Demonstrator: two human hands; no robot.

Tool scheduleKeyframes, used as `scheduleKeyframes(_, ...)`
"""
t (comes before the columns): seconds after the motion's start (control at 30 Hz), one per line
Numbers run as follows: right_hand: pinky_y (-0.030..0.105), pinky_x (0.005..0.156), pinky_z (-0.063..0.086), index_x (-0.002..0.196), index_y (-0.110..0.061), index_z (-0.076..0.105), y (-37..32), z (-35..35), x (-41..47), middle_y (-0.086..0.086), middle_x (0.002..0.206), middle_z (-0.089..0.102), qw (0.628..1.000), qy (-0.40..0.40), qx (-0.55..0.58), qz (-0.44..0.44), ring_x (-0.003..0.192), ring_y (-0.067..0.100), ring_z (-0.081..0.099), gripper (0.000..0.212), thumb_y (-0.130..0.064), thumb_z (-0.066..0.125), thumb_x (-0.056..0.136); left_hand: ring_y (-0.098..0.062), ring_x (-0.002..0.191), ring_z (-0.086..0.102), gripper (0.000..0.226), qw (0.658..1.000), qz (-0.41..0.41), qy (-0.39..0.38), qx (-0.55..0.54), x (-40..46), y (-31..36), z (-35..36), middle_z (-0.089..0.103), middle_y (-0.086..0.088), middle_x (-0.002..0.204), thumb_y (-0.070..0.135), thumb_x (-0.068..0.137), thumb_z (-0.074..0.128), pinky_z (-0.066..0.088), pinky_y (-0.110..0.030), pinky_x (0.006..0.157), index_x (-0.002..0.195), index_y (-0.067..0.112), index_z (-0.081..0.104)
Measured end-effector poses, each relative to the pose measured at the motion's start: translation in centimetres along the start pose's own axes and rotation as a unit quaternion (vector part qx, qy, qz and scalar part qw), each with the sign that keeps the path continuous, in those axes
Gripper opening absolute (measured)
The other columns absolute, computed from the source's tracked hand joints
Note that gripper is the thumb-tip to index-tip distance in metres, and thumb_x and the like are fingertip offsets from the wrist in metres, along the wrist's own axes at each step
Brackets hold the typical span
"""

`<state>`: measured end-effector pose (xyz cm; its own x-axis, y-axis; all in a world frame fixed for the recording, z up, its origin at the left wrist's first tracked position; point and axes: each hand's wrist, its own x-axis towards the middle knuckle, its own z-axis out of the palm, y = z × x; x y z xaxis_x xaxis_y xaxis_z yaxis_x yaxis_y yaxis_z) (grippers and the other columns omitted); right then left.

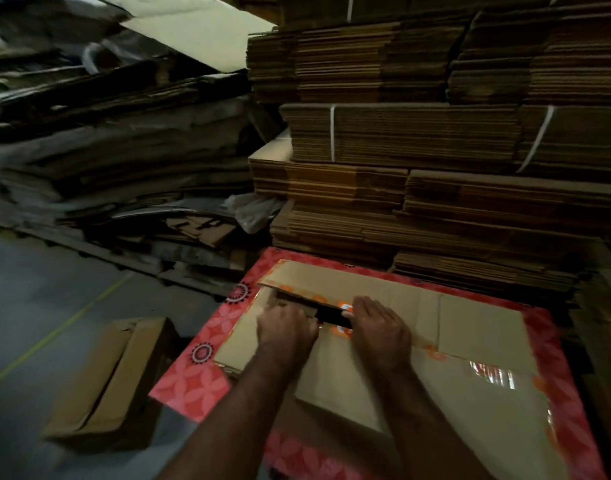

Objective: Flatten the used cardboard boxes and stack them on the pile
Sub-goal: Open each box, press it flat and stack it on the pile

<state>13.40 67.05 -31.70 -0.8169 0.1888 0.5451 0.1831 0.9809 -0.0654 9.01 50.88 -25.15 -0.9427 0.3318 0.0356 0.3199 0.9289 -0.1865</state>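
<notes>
Near the far left corner of the pink floral surface [189, 382], your left hand [285, 332] and right hand [378, 327] press open-fingered on the flattened cardboard box [470, 327].

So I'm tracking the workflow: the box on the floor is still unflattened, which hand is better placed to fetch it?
Left, probably. The left hand is nearer the floor box; the right hand would have to cross over it.

Matt brown cardboard box [383, 372] bears glossy, seemingly plastic tape [494, 374].
</notes>
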Motion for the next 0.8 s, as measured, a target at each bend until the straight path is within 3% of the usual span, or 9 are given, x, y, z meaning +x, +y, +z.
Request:
scheduleKeyframes(0.1,0.035,0.072,0.057,0.103,-0.009,0.073,-0.1,-0.7,0.1,0.008,0.094,0.074,1.0,0.006,0.025,0.017,0.083,0.029,0.071,0.034,-0.036,0.054,0.094,-0.024,0.097,0.068,0.02,0.996,0.045,-0.036,0.072,-0.3,1.6,-1.4,0.071,-0.002,0.103,0.026,0.096,0.06,0.054,-0.035,0.08,0.108,0.016,0.072)
scheduleKeyframes(0.2,0.035,0.073,0.056,0.105,-0.009,0.073,-0.1,-1.1,0.0,0.009,0.094,0.074,0.998,-0.018,0.041,0.035,0.084,0.029,0.071,0.029,-0.028,0.08,0.083,-0.023,0.1,0.069,0.017,0.996,0.042,-0.043,0.062,-0.3,1.8,-2.9,0.073,-0.002,0.106,0.017,0.093,0.065,0.054,-0.034,0.078,0.109,0.016,0.072)
scheduleKeyframes(0.3,0.037,0.074,0.056,0.106,-0.009,0.072,-0.2,-1.4,0.4,0.01,0.095,0.074,0.997,-0.022,0.058,0.045,0.086,0.031,0.07,0.026,-0.029,0.073,0.089,-0.025,0.106,0.069,0.023,0.998,0.037,0.011,0.048,-0.1,-0.1,-3.7,0.07,-0.005,0.114,0.012,0.098,0.054,0.055,-0.035,0.08,0.117,0.013,0.067)
scheduleKeyframes(0.4,0.037,0.072,0.055,0.102,-0.009,0.072,-0.1,-1.5,0.7,0.01,0.091,0.073,0.996,0.008,0.071,0.051,0.082,0.031,0.07,0.039,-0.035,0.044,0.097,-0.025,0.107,0.068,0.022,0.999,0.029,0.027,0.022,0.2,-1.8,-4.7,0.068,-0.004,0.117,0.016,0.103,0.047,0.052,-0.036,0.079,0.12,0.013,0.061)
scheduleKeyframes(0.5,0.036,0.069,0.053,0.098,-0.011,0.071,-0.3,-1.8,0.7,0.009,0.087,0.072,0.996,0.024,0.066,0.056,0.079,0.03,0.069,0.043,-0.038,0.038,0.096,-0.025,0.103,0.068,0.028,1.0,0.009,0.019,-0.01,0.5,-3.2,-5.8,0.069,-0.003,0.115,0.035,0.099,0.058,0.052,-0.037,0.078,0.119,0.016,0.056)
scheduleKeyframes(0.6,0.036,0.063,0.053,0.093,-0.009,0.071,-0.3,-2.3,0.6,0.01,0.08,0.07,0.995,0.028,0.058,0.07,0.071,0.031,0.067,0.033,-0.03,0.045,0.094,-0.024,0.101,0.068,0.044,0.999,-0.02,0.025,-0.004,0.8,-5.1,-7.0,0.068,0.002,0.111,0.05,0.089,0.068,0.048,-0.034,0.074,0.116,0.018,0.055)
scheduleKeyframes(0.67,0.037,0.063,0.054,0.096,-0.008,0.072,-0.3,-2.2,0.5,0.011,0.082,0.071,0.995,0.024,0.05,0.082,0.072,0.032,0.068,0.016,-0.019,0.062,0.091,-0.024,0.106,0.067,0.042,0.998,-0.045,0.029,0.015,1.2,-6.1,-8.0,0.067,0.0,0.117,0.045,0.091,0.068,0.045,-0.034,0.073,0.119,0.018,0.054)
scheduleKeyframes(0.73,0.037,0.064,0.056,0.1,-0.007,0.074,-0.3,-2.0,0.6,0.012,0.084,0.073,0.995,0.02,0.051,0.089,0.074,0.033,0.069,0.017,-0.013,0.075,0.084,-0.025,0.107,0.066,0.032,0.996,-0.084,0.037,-0.003,1.8,-6.7,-8.3,0.066,-0.002,0.119,0.041,0.096,0.062,0.043,-0.035,0.072,0.119,0.019,0.054)
scheduleKeyframes(0.8,0.037,0.065,0.056,0.1,-0.006,0.074,-0.2,-1.8,0.7,0.013,0.085,0.073,0.995,0.024,0.051,0.086,0.074,0.033,0.069,0.018,-0.013,0.072,0.084,-0.025,0.104,0.067,0.036,0.993,-0.105,0.045,-0.029,1.9,-6.7,-7.8,0.066,-0.003,0.119,0.04,0.095,0.062,0.042,-0.035,0.07,0.122,0.019,0.049)
